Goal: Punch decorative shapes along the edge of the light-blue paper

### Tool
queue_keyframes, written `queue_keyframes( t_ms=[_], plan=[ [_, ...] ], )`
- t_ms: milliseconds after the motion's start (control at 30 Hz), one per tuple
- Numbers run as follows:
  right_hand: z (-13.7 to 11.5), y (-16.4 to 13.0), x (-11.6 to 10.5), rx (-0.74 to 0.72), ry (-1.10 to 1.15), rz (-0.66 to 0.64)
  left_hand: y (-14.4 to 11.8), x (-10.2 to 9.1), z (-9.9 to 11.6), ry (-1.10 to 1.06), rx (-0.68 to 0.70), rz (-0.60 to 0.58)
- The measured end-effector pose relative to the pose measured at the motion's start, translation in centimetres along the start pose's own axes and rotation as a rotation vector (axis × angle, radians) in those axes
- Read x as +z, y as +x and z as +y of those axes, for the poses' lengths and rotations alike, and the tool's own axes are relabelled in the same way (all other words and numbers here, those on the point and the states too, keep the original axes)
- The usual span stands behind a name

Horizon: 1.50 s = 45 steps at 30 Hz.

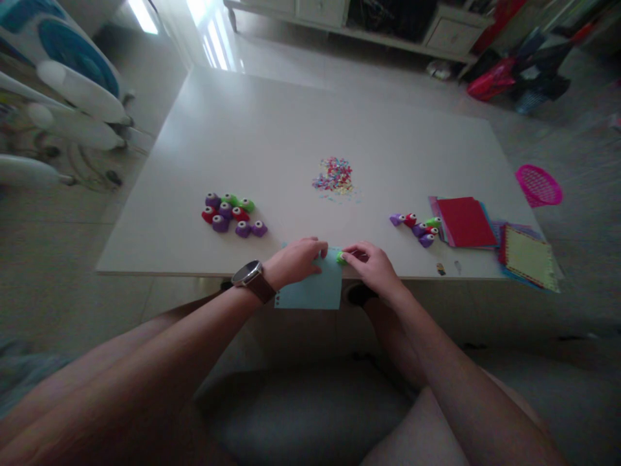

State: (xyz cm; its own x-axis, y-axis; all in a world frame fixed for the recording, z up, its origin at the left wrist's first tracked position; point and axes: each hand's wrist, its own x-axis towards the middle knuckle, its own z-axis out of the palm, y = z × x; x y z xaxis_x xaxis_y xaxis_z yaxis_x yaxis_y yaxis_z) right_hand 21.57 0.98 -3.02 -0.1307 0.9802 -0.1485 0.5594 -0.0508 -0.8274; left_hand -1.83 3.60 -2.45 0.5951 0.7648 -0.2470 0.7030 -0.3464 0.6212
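Observation:
A sheet of light blue paper (310,291) lies at the table's front edge and hangs partly over it. Small holes run along its lower left side. My left hand (301,256), with a watch on the wrist, is closed on the paper near its far edge, fingers bent. At the paper's far right corner, my right hand (366,260) grips a small green craft punch (340,257) between thumb and fingers. The punch is partly hidden by the fingers, so I cannot tell whether it is pressed down.
Several purple, red and green craft punches (226,208) sit left, with another group (420,228) right. Confetti (336,176) is heaped mid-table. Red paper (466,221) tops one stack; pale yellow sheets with punched edges (530,255) lie beside it. A pink basket (538,185) stands beyond the right edge.

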Motion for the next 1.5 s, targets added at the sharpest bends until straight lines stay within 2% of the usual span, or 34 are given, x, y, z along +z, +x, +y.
queue_keyframes(
  t_ms=[267,433,733,1200,1500],
  plan=[
    [-0.1,0.2,0.2,-0.004,0.013,-0.02,-0.1,-0.2,0.1,-0.002,0.022,-0.004],
    [-0.1,0.2,0.3,0.015,0.041,-0.015,-0.6,-0.6,0.5,0.011,0.087,-0.013],
    [-0.2,0.9,0.4,0.093,-0.035,-0.015,-1.5,-0.3,0.3,0.193,0.222,-0.014],
    [-2.7,1.8,0.4,0.227,-0.176,-0.048,-1.3,-0.3,0.9,0.244,0.201,-0.028],
    [-1.6,1.9,0.6,0.209,-0.125,-0.061,-1.2,-0.1,0.5,0.248,0.196,-0.029]
  ],
)
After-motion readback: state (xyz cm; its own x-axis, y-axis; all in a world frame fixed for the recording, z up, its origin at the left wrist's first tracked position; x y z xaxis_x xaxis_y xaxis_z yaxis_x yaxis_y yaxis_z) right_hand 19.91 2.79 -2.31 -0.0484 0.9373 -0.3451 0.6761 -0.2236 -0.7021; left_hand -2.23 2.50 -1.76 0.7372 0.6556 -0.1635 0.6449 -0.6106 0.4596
